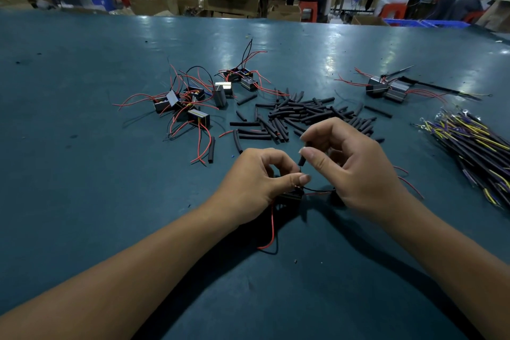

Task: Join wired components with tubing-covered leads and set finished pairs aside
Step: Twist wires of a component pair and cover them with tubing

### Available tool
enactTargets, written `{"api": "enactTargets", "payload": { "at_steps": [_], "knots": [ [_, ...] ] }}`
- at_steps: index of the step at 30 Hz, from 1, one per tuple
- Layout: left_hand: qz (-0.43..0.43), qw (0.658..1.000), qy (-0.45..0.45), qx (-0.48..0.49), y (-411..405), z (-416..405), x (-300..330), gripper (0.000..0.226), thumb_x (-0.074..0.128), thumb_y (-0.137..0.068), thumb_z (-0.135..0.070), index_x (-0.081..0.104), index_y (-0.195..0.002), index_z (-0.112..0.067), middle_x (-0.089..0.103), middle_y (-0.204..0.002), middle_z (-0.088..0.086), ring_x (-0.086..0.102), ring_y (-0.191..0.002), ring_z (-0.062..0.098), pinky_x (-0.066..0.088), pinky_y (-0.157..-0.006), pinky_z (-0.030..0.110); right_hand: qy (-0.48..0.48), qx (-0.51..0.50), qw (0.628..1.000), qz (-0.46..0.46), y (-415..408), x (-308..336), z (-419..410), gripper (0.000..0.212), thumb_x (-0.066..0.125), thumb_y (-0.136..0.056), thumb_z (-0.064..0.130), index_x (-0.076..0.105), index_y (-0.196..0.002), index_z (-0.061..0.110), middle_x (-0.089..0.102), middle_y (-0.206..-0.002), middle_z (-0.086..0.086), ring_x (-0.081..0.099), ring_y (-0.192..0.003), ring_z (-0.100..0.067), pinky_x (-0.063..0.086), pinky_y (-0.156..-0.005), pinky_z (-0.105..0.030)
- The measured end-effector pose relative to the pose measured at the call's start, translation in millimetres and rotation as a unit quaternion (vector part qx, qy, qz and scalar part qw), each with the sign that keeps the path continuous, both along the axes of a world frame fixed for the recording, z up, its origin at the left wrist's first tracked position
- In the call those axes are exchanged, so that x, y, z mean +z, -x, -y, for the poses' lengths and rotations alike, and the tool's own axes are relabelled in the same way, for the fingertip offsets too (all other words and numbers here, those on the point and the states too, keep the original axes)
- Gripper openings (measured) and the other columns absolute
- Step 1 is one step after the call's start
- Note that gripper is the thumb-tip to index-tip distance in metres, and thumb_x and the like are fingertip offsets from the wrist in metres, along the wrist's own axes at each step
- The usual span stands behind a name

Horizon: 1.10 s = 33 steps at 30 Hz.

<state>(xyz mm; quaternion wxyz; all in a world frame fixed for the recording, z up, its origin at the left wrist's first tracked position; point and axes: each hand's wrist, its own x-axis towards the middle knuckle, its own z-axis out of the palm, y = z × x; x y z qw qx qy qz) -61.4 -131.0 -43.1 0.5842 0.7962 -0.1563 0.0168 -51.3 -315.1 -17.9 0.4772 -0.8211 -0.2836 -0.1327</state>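
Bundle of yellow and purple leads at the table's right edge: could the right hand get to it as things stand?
Probably yes. The bundle of leads lies on open table with nothing between it and the right hand, but that hand's fingers pinch a tubing piece, so it is occupied.

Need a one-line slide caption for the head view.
Right hand pinches black tubing above a wired component held by the left hand; loose tubing pile beyond.

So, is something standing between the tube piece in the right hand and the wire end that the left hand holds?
Nothing visible: the tubing piece in the right hand hangs just above the wire end pinched by the left hand.
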Motion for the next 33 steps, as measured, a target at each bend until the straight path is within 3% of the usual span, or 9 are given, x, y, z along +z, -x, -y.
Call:
{"api": "enactTargets", "payload": {
  "at_steps": [11,17,19,20,22,23,28,33],
  "knots": [
    [0.002,1.0,0.001,0.004,-1.9,-1.4,-4.0,0.019,0.082,-0.08,-0.032,0.066,-0.069,-0.03,0.045,-0.043,-0.015,0.029,-0.043,0.003,0.025,-0.043,0.014,0.037,-0.018,0.997,0.061,1.1,-1.5,-2.7,0.013,0.07,-0.092,0.013,0.064,-0.102,0.018,0.063,-0.085,0.016,0.059,-0.073,-0.003,0.045,-0.061,-0.018],
    [0.0,1.0,-0.007,0.002,-1.0,-0.8,-4.3,0.019,0.082,-0.081,-0.031,0.067,-0.068,-0.027,0.046,-0.045,-0.013,0.031,-0.044,0.005,0.027,-0.044,0.016,0.056,-0.018,0.996,0.061,1.1,-1.9,-1.3,0.009,0.07,-0.092,0.018,0.066,-0.1,0.016,0.064,-0.083,0.013,0.061,-0.074,-0.009,0.047,-0.062,-0.021],
    [-0.014,1.0,0.004,0.0,-0.5,-0.8,-3.5,0.018,0.082,-0.08,-0.029,0.07,-0.071,-0.02,0.05,-0.048,-0.004,0.036,-0.048,0.011,0.031,-0.048,0.022,0.059,-0.015,0.997,0.054,1.2,-2.6,-1.1,0.011,0.071,-0.091,0.019,0.066,-0.101,0.016,0.065,-0.081,0.013,0.062,-0.073,-0.009,0.047,-0.062,-0.02],
    [-0.028,1.0,0.014,-0.006,-0.3,-0.7,-2.4,0.017,0.083,-0.078,-0.028,0.071,-0.073,-0.017,0.055,-0.053,0.009,0.04,-0.052,0.016,0.034,-0.053,0.026,0.056,-0.017,0.997,0.05,1.1,-3.2,-0.7,0.014,0.071,-0.091,0.02,0.065,-0.103,0.017,0.065,-0.08,0.012,0.062,-0.072,-0.01,0.048,-0.062,-0.022],
    [-0.057,0.998,0.025,-0.022,0.1,-1.6,0.7,0.016,0.084,-0.077,-0.024,0.073,-0.078,-0.011,0.063,-0.073,0.031,0.047,-0.062,0.022,0.042,-0.06,0.037,0.042,-0.022,0.998,0.036,0.8,-4.0,0.6,0.022,0.074,-0.088,0.02,0.063,-0.108,0.02,0.065,-0.08,0.012,0.06,-0.067,-0.014,0.049,-0.061,-0.028],
    [-0.065,0.997,0.025,-0.029,-0.4,-2.8,1.8,0.014,0.084,-0.077,-0.021,0.074,-0.08,-0.011,0.065,-0.078,0.032,0.05,-0.065,0.024,0.044,-0.063,0.039,0.037,-0.022,0.999,0.029,0.6,-4.4,1.2,0.025,0.074,-0.088,0.02,0.062,-0.109,0.022,0.065,-0.082,0.011,0.06,-0.066,-0.016,0.049,-0.062,-0.031],
    [-0.048,0.998,-0.014,-0.05,-3.0,-8.6,1.9,0.009,0.081,-0.082,-0.016,0.075,-0.079,-0.021,0.066,-0.067,-0.01,0.053,-0.065,0.012,0.045,-0.067,0.029,-0.001,-0.009,0.999,-0.038,-2.9,-8.2,4.6,0.016,0.074,-0.087,0.026,0.065,-0.099,0.027,0.067,-0.084,0.008,0.065,-0.075,-0.017,0.054,-0.071,-0.042],
    [-0.023,0.998,-0.04,-0.038,-1.5,-7.6,0.2,0.015,0.079,-0.084,-0.019,0.07,-0.075,-0.026,0.063,-0.062,-0.018,0.049,-0.057,0.005,0.042,-0.059,0.016,-0.012,0.012,0.998,-0.058,-5.1,-8.8,6.7,0.01,0.076,-0.087,0.03,0.067,-0.088,0.026,0.069,-0.08,0.001,0.065,-0.071,-0.023,0.054,-0.066,-0.047]
  ]
}}
